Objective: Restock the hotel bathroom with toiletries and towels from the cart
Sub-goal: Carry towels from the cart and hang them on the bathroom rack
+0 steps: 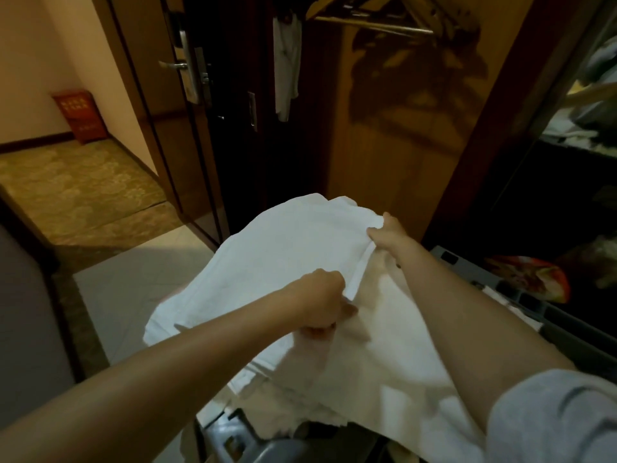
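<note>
A hotel entryway in dim light: a wooden wardrobe stands ahead with wooden hangers on its rail and a white cloth hanging at its left edge. To the left a dark door with a metal lever handle stands open onto a patterned corridor carpet. Against the corridor wall sits a red box; it bears yellowish characters, too blurred to read. Pale floor tiles lie below.

A white towel is spread in the air over the grey cart, above a heap of other white linen. The left grip is curled tight, pinching the towel's near hem. The right grip pinches the same hem farther along, near the far corner, so the edge runs taut between the two. On the cart's right side lies a red-and-orange printed packet, its print unreadable.
</note>
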Demonstrator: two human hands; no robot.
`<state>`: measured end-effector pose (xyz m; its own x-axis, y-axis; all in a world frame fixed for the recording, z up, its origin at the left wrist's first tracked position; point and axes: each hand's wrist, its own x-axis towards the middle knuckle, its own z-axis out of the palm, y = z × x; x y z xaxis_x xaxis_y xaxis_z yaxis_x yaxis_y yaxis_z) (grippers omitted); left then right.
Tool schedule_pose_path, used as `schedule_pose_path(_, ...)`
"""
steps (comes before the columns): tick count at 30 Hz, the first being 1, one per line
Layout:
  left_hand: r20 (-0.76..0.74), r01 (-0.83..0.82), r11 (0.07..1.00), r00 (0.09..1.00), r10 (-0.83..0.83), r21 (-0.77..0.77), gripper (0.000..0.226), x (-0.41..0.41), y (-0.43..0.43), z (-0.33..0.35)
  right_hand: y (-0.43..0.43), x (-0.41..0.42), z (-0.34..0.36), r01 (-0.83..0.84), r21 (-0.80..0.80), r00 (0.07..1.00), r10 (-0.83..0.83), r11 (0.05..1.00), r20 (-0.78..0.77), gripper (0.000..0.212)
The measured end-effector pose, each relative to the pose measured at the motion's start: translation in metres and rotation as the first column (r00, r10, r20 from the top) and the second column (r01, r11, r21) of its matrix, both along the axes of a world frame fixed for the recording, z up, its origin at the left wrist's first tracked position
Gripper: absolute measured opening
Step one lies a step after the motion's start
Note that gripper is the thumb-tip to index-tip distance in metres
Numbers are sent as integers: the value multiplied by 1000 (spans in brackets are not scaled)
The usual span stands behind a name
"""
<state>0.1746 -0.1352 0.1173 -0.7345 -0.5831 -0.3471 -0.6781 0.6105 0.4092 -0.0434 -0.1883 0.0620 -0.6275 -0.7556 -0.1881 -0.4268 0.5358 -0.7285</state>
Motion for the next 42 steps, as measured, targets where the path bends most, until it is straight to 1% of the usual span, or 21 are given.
schedule_pose_path(3,-54,-19,993,998,26,120,43,-1,-3,2,18,-7,-4,4,-56,1000,-4,998,-1,57)
schedule_pose_path(6,-155,-27,933,984,88,360,34,-8,-2,3,50,-24,-2,-15,-41,980,6,999,-201,38)
schedule_pose_path(9,-226,6,899,969,103,437,25,-23,8,1,91,-34,-3,-117,68,920,134,991,-368,31)
schedule_pose_path(11,-248,33,875,963,100,482,21,-34,18,-4,116,-32,-6,-212,164,846,265,964,-464,39)
schedule_pose_path(13,-236,42,862,968,91,505,20,-44,29,-12,136,-28,-12,-205,283,770,332,937,-545,48)
schedule_pose_path(14,-227,40,862,970,88,506,20,-49,34,-17,143,-25,-17,-165,318,738,331,933,-588,45)
schedule_pose_path(16,-225,29,863,969,99,505,18,-56,45,-28,152,-24,-26,-87,294,720,264,952,-642,24)
schedule_pose_path(17,-233,25,861,966,110,507,16,-59,50,-32,154,-26,-28,-45,245,753,194,968,-629,12)
schedule_pose_path(18,-244,24,859,962,119,512,15,-62,56,-37,157,-30,-30,-2,168,807,100,986,-581,8)
schedule_pose_path(20,-267,40,855,957,117,517,14,-69,67,-46,161,-43,-29,113,-23,920,-113,993,-374,21)
schedule_pose_path(21,-271,53,860,957,101,508,16,-73,73,-51,163,-51,-27,188,-112,945,-211,976,-251,24)
schedule_pose_path(23,-275,80,874,959,63,479,23,-81,85,-61,165,-68,-20,345,-204,934,-357,916,-24,26)
schedule_pose_path(25,-283,98,893,959,34,438,31,-91,96,-72,172,-83,-17,479,-187,876,-456,857,155,18)
schedule_pose_path(28,-220,92,963,975,-35,254,36,-104,105,-81,182,-101,-16,500,-101,847,-461,860,264,17)
schedule_pose_path(31,-153,122,985,983,-103,120,48,-118,114,-82,182,-129,-35,523,-49,795,-465,851,389,47)
schedule_pose_path(33,-99,139,990,986,-136,29,57,-126,125,-80,176,-154,-59,565,-26,746,-498,824,442,55)
schedule_pose_path(34,-59,155,988,986,-156,-29,61,-130,131,-79,176,-154,-60,581,-28,732,-507,814,455,53)
schedule_pose_path(36,10,205,965,978,-206,-161,67,-135,142,-79,181,-123,-36,566,-58,764,-497,822,410,39)
schedule_pose_path(38,49,255,929,967,-251,-270,67,-140,148,-82,183,-110,-28,482,-51,865,-465,875,190,31)
schedule_pose_path(40,75,298,894,954,-290,-335,59,-143,151,-83,181,-107,-29,356,-52,934,-356,933,15,40)
schedule_pose_path(42,50,291,898,955,-291,-329,44,-142,152,-81,177,-104,-29,212,-42,968,-215,976,-128,53)
